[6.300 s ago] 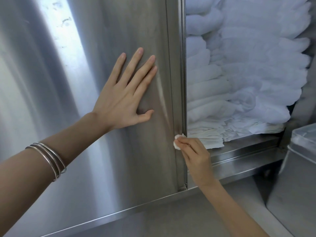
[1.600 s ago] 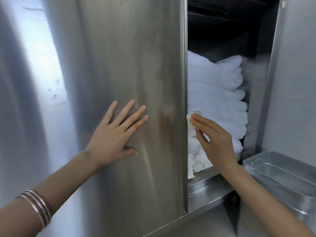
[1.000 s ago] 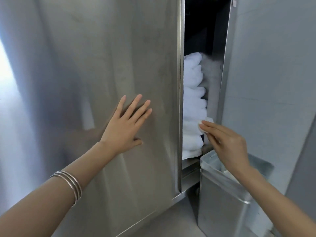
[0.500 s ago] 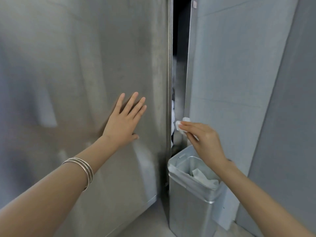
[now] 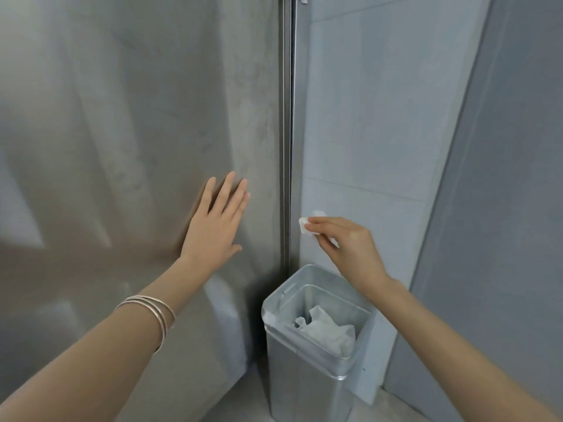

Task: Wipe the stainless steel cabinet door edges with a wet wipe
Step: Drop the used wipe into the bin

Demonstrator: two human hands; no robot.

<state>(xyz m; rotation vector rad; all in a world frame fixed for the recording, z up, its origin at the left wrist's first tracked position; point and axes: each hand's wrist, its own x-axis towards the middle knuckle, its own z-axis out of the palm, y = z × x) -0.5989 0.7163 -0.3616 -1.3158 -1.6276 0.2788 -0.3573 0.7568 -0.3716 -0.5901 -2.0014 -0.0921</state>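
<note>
White folded wet wipe (image 5: 304, 224) is pinched between the thumb and fingertips of the right hand (image 5: 350, 249), up in the air just beside the vertical edge (image 5: 285, 147) of the brushed stainless steel cabinet door (image 5: 137, 117). The left hand (image 5: 214, 229) lies flat on the door face, fingers straight and close together, thin silver bangles (image 5: 154, 312) on that wrist. Under the right hand stands an open rectangular steel bin (image 5: 304, 379), with crumpled white wipes (image 5: 329, 330) inside.
</note>
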